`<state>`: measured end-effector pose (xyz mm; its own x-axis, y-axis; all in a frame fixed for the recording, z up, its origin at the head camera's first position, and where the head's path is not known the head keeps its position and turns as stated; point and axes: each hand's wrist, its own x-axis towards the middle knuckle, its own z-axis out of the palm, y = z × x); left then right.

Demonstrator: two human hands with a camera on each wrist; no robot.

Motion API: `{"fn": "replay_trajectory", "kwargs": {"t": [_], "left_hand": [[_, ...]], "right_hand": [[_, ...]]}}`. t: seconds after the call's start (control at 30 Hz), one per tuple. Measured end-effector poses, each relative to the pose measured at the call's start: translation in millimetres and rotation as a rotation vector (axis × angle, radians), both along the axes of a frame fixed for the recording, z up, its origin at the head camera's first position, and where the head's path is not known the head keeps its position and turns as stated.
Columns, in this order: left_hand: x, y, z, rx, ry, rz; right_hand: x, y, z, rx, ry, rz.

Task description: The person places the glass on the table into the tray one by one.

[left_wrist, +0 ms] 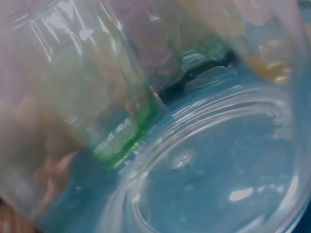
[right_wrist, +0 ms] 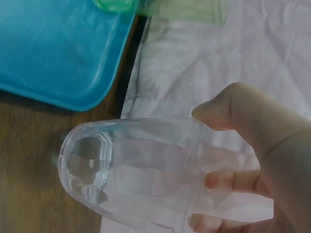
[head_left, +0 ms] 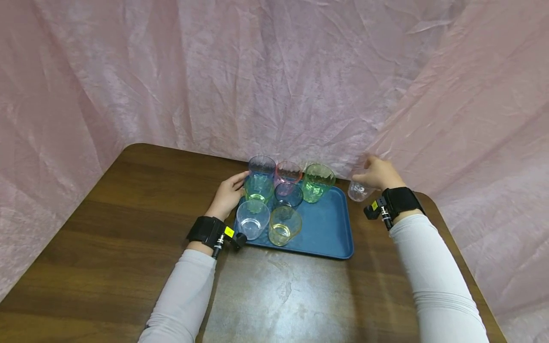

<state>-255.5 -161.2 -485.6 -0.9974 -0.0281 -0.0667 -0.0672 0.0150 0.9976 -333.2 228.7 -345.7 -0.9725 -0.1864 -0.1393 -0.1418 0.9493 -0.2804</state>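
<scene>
My right hand (head_left: 379, 174) holds a clear cup (right_wrist: 150, 170) by its rim, just right of the blue tray (head_left: 326, 233). In the right wrist view the thumb is at one side of the rim and the fingers at the other. At the tray's left edge, my left hand (head_left: 229, 194) lies beside the blue cup (head_left: 262, 166) and a light green cup (head_left: 259, 189), fingertips right at them. A second clear cup (head_left: 252, 221) stands close to my left wrist, and the left wrist camera looks through it.
On the tray also stand a pink cup (head_left: 288, 172), a dark cup (head_left: 288, 196), a yellow cup (head_left: 285, 226) and a larger green cup (head_left: 318, 183). A wooden table (head_left: 128, 238) carries the tray. Pink curtain (head_left: 257, 85) hangs right behind its back edge.
</scene>
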Motion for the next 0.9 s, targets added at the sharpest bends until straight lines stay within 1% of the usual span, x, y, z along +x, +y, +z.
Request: {"fn": "replay_trajectory", "kwargs": {"t": [0.2,0.37,0.6,0.63,0.67,0.83,0.87,0.9], "left_hand": [[-1.6,-1.4,0.3,0.004,0.003,0.005],[0.5,-2.4,-0.6,-0.018,-0.003,-0.004],[3.0,-5.6,0.2,-0.009,0.001,-0.001],[5.0,-5.7,4.7,-0.006,-0.007,-0.005],[5.4,-5.9,4.9,-0.004,-0.008,-0.007],[5.4,-5.9,3.7,-0.015,-0.016,0.000],[3.2,-6.2,-0.9,-0.017,-0.009,0.004],[2.8,-6.1,-1.2,-0.018,-0.009,0.005]], "right_hand": [[12.7,-11,11.6,-0.011,-0.008,0.043],[25.1,-23,20.1,-0.001,-0.027,0.079],[44.0,-48,28.9,0.005,-0.066,0.176],[46.5,-51,30.2,0.003,-0.069,0.189],[49.4,-55,31.7,0.002,-0.072,0.198],[62.8,-70,34.7,0.002,-0.072,0.226],[64.9,-72,34.3,0.000,-0.075,0.227],[66.4,-74,33.5,0.001,-0.076,0.231]]}}
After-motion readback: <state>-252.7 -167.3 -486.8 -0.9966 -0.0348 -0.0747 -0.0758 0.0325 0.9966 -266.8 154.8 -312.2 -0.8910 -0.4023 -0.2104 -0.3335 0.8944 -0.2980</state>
